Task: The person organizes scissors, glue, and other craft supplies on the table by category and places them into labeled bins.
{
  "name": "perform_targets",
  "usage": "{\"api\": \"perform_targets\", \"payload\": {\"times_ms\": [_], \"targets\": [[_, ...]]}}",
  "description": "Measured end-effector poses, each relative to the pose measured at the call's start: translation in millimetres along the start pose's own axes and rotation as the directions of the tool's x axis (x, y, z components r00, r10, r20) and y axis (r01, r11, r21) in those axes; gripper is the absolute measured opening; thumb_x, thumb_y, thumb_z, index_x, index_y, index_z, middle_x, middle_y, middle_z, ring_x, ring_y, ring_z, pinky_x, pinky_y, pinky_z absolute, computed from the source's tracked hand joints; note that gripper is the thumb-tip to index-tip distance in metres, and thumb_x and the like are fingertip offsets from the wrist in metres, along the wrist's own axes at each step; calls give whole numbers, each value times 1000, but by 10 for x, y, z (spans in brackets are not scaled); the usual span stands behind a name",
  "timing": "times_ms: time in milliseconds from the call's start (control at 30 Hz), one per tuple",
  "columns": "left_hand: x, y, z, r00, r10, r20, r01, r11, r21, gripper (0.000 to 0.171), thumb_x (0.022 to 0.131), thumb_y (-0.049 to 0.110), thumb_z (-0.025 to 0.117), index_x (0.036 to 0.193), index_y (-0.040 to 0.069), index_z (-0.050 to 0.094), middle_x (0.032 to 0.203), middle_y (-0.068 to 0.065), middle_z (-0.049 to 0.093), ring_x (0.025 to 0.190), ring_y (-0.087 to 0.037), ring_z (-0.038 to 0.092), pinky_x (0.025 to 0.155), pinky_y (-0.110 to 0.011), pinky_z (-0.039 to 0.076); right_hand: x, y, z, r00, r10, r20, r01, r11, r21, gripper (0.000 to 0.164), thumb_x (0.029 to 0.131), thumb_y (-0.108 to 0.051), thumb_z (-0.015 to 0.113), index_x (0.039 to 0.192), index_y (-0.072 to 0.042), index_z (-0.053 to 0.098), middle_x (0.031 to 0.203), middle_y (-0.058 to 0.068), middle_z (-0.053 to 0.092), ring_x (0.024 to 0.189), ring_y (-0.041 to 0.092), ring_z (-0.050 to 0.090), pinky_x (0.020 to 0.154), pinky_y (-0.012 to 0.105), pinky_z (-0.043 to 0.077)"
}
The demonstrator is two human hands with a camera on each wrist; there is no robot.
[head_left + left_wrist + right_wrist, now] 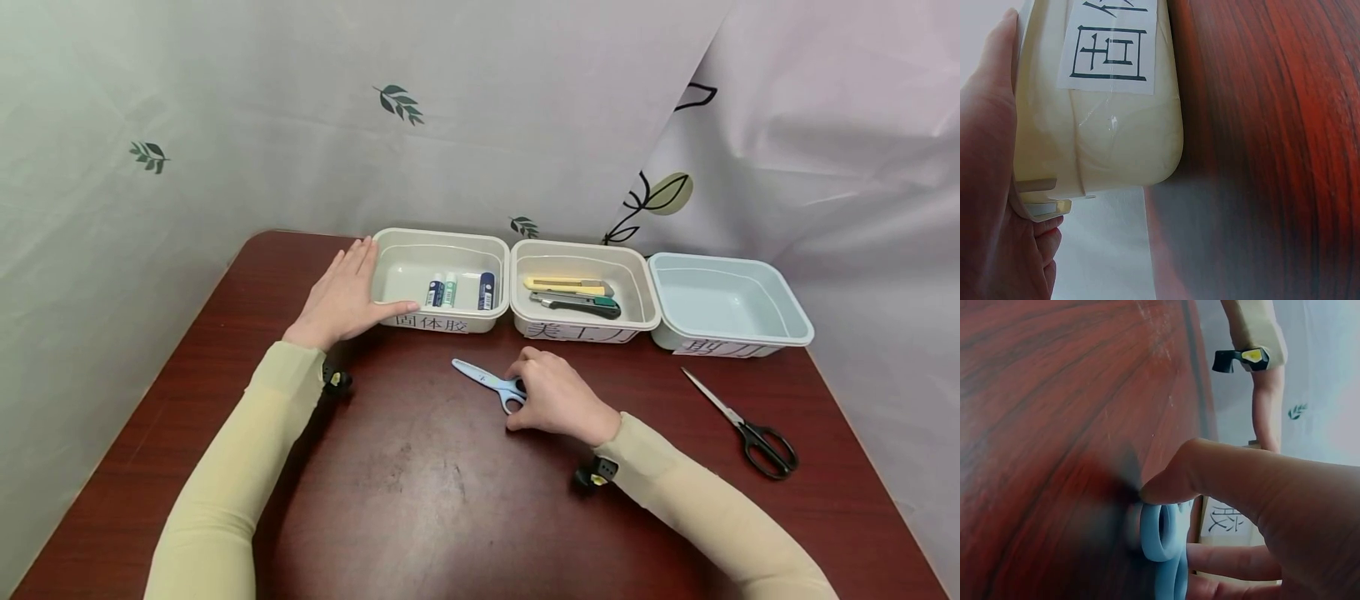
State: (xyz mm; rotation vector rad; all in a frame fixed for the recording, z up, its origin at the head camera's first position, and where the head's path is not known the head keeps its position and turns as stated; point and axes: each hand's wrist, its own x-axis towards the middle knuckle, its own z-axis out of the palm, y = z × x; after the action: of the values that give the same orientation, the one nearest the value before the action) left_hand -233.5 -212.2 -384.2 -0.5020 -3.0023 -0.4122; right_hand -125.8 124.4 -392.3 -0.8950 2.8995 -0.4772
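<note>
My left hand (pixel 341 292) rests on the left corner of a cream plastic box (pixel 480 320), its fingers straight along the side rim and the thumb across the front rim. Inside that box lie several glue sticks (pixel 487 292). Light-blue scissors (pixel 480 375) lie on the table with blades pointing left. My right hand (pixel 562 396) grips their handles, thumb on one side and fingers on the other; in the right wrist view the thumb touches a blue handle loop (pixel 1160 531). Part of the handles is hidden behind the right hand in the head view.
A middle cream box (pixel 517 312) holds yellow and dark box cutters (pixel 577 304). At the right stands a light-blue box (pixel 727 292). Black-handled scissors (pixel 738 421) lie on the dark red table (pixel 420 517) in front of it. A patterned curtain (pixel 300 125) hangs behind.
</note>
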Motion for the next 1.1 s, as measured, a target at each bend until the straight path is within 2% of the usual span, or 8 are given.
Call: {"api": "perform_targets", "payload": {"times_ms": [200,400,600,933,1100], "targets": [[2,2,-2,1000,1,5,-1,1000,2,127,83,86,51,161,-5,8,167,-23,10,154,-32,6,124,-42,0,-33,49,-9,999,-31,-40,32,999,9,46,58,-30,90,96,-10,76,90,0,57,76,17,54,68,33,48],[6,-6,3,1000,-2,10,2,1000,1,127,83,86,50,161,-4,6,167,-23,9,155,-31,5,124,-40,-3,-73,93,-80,996,-26,-80,30,999,42,46,60,-27,88,101,-10,75,95,1,58,77,17,52,71,32,46],[12,-2,1,1000,4,1,-4,1000,11,127,83,86,51,161,-5,8,166,-24,11,154,-32,7,124,-44,2,-117,120,-209,991,-29,-131,38,997,70,46,62,-24,86,104,-10,74,97,4,60,77,16,51,69,31,45],[14,13,-6,1000,3,1,-3,1000,9,127,83,86,51,161,-5,8,166,-24,12,154,-32,7,124,-44,2,-185,195,-447,968,9,-251,15,995,95,49,60,-22,86,105,-13,72,99,-2,58,82,16,55,71,32,46],[10,11,2,1000,1,5,-1,1000,6,127,83,86,51,161,-5,8,167,-23,10,154,-32,7,124,-42,0,-218,266,-569,954,25,-299,7,994,106,48,61,-20,85,106,-13,71,101,1,59,85,19,55,71,34,46]]}}
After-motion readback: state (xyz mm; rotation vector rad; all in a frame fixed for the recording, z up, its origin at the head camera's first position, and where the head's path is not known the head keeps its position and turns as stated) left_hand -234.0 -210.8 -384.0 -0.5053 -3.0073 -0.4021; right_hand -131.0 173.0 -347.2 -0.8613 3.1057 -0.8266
